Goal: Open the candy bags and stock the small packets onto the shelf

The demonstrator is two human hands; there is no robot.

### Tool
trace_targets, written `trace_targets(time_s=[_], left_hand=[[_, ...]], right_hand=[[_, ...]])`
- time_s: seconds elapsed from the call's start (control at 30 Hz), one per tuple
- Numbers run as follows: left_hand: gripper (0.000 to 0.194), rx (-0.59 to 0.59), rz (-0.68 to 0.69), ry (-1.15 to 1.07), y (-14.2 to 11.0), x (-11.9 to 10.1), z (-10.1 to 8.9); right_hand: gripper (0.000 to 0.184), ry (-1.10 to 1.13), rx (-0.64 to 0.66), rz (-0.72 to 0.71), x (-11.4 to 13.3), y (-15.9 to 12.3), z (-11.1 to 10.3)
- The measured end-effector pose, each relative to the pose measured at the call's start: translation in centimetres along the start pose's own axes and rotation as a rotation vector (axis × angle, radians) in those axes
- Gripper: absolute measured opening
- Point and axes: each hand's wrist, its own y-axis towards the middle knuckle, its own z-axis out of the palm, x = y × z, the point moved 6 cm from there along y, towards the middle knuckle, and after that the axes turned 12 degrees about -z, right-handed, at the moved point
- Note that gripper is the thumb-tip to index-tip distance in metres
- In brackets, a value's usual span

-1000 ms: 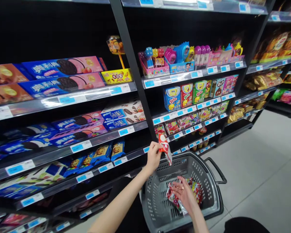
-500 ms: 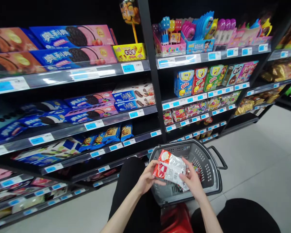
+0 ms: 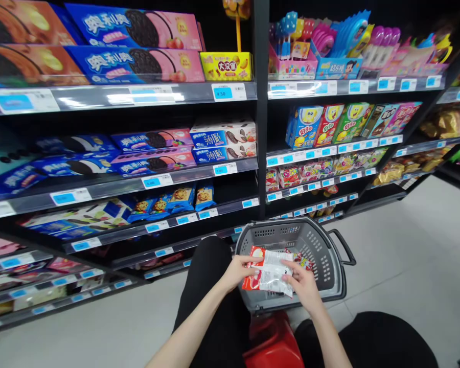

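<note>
A red and silver-white snack packet (image 3: 270, 272) is held flat between both hands above the basket, its printed back turned up. My left hand (image 3: 239, 272) grips the red left end, thumb on top. At the silver right end, my right hand (image 3: 301, 283) pinches the packet with thumb and fingers. Beneath is the grey plastic shopping basket (image 3: 249, 237) with perforated walls. Inside it, partly hidden by the packet and my right hand, lies a small colourful red package (image 3: 305, 261).
Shelves of blue cookie boxes (image 3: 138, 66) rise at left. Sweets in small cartons (image 3: 306, 125) and toy candies (image 3: 341, 41) fill the right shelves. A red object (image 3: 274, 342) sits below the basket, between black-clad legs. Grey tiled floor (image 3: 406, 255) extends right.
The packet has turned to lie more level, and my left hand has shifted so its thumb rests on top. The camera view has tilted slightly, so the upper shelves appear larger and displaced.
</note>
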Motion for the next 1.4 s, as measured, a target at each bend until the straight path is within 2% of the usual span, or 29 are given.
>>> trace_targets(time_s=[0.17, 0.33, 0.43, 0.53, 0.6, 0.7, 0.8, 0.9, 1.1, 1.27, 1.4], left_hand=[[0.018, -0.143, 0.096, 0.196, 0.5, -0.4, -0.2], [0.017, -0.195, 0.127, 0.256, 0.8, -0.5, 0.1], [0.018, -0.198, 0.119, 0.219, 1.0, -0.4, -0.1], [0.021, -0.189, 0.092, 0.128, 1.2, -0.3, -0.5], [0.022, -0.180, 0.088, 0.065, 1.2, -0.3, -0.8], [0.021, -0.153, 0.111, 0.017, 1.2, -0.3, -1.0], [0.024, -0.125, 0.120, 0.006, 1.3, -0.2, -1.0], [0.031, -0.095, 0.100, -0.002, 1.4, 0.0, -0.9], [0.023, -0.116, 0.081, 0.008, 1.6, 0.2, -0.8], [0.017, -0.148, 0.089, 0.052, 1.5, 0.0, -0.6], [0.015, -0.176, 0.115, 0.039, 1.3, -0.4, -0.3]], right_hand=[[0.029, -0.273, -0.032, -0.093, 0.8, 0.5, -0.6], [0.026, -0.321, -0.013, -0.089, 0.8, 0.8, -0.5], [0.028, -0.179, 0.038, -0.012, 0.5, 0.5, -0.1], [0.039, 0.130, 0.057, 0.053, 0.5, 0.1, 0.4], [0.051, 0.280, 0.012, 0.071, 0.2, 0.0, 0.3], [0.059, 0.329, -0.123, 0.095, -0.8, 0.2, -0.3], [0.053, 0.265, -0.225, 0.103, -1.7, 0.4, -1.0], [0.047, 0.200, -0.260, 0.069, -1.6, 0.5, -1.5], [0.038, 0.110, -0.251, 0.049, -1.0, 0.5, -2.1], [0.024, -0.047, -0.315, 0.008, -1.4, 0.3, -2.6], [0.025, -0.147, -0.261, -0.018, -2.3, 0.5, -2.3]])
